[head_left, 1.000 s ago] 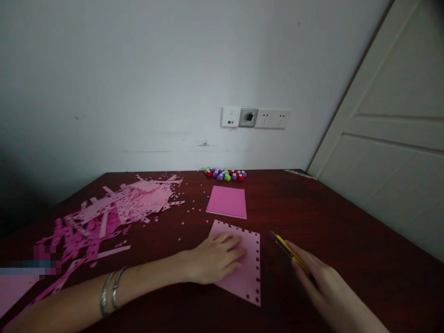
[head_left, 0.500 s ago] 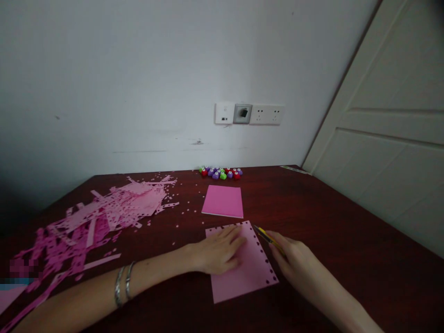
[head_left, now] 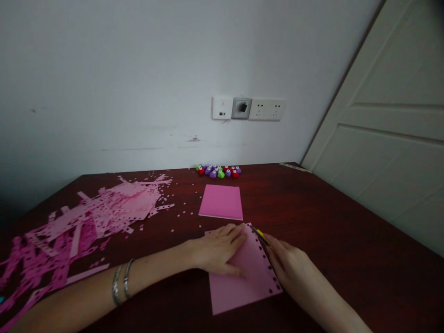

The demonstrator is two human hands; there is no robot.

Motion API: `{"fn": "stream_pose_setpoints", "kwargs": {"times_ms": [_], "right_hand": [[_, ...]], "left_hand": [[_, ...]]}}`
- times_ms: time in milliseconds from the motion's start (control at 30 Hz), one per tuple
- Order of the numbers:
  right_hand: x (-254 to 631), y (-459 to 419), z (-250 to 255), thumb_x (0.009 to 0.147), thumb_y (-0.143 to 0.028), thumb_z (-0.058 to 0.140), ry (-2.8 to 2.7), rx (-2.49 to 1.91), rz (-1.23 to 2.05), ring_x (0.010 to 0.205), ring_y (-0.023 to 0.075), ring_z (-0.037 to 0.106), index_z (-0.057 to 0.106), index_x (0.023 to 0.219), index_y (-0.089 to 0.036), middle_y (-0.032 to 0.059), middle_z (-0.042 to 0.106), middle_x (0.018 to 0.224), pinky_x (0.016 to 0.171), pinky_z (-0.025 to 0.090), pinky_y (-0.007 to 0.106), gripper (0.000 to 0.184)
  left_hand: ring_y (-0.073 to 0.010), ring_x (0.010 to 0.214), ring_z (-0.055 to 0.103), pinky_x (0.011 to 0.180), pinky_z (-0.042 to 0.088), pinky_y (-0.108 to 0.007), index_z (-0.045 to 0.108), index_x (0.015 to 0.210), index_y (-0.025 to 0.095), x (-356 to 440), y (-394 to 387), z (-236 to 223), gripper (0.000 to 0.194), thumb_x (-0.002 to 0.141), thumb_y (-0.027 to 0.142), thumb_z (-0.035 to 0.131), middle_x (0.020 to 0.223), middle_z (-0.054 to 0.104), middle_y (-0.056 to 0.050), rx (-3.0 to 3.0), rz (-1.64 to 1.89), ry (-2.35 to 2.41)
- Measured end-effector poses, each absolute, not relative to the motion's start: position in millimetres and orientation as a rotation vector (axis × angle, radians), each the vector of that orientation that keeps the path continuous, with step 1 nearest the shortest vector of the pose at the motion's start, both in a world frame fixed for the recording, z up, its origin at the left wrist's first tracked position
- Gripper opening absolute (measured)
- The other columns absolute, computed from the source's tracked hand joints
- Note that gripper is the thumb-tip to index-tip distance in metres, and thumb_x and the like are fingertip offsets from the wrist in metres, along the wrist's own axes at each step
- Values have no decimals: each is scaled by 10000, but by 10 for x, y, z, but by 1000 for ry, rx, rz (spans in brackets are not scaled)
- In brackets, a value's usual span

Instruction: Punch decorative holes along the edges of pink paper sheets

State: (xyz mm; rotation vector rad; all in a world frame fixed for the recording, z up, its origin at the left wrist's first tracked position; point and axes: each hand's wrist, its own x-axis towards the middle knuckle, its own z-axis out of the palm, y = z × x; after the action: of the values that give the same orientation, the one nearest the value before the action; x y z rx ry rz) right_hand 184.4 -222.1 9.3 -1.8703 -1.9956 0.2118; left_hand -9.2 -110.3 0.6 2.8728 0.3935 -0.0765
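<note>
A light pink sheet of paper (head_left: 239, 286) lies on the dark red-brown table, with small dark holes punched along its top and right edges. Flat on its upper left part rests my left hand (head_left: 220, 252), fingers spread. Two silver bracelets circle that wrist. My right hand (head_left: 287, 261) grips a yellow and black utility knife (head_left: 262, 237) at the sheet's right side. The knife's tip meets the paper near its top right corner, beside the row of holes. Just beyond the sheet is a stack of brighter pink square paper (head_left: 221, 202).
A heap of pink paper strips and scraps (head_left: 114, 210) spreads over the table's left side, with tiny punched bits around it. Several small red, purple and green craft punches (head_left: 218, 171) stand by the wall. A thin ruler-like strip (head_left: 294, 167) lies at the back right.
The knife tip has moved slightly left, from beside the sheet's top right corner onto it. My left hand stays pressed on the paper. The view has shifted a little.
</note>
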Motion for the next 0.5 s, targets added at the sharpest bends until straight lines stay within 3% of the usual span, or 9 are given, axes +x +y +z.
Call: {"fn": "stream_pose_setpoints", "kwargs": {"times_ms": [500], "right_hand": [[1786, -2198, 72, 805, -114, 370, -2041, -2000, 92, 644, 177, 661, 540, 1186, -177, 85, 673, 782, 603, 515, 254, 422]], "left_hand": [[-336, 1288, 203, 1032, 206, -448, 119, 1406, 104, -21, -1016, 36, 927, 725, 630, 463, 1467, 128, -145, 2889, -74, 345]]}}
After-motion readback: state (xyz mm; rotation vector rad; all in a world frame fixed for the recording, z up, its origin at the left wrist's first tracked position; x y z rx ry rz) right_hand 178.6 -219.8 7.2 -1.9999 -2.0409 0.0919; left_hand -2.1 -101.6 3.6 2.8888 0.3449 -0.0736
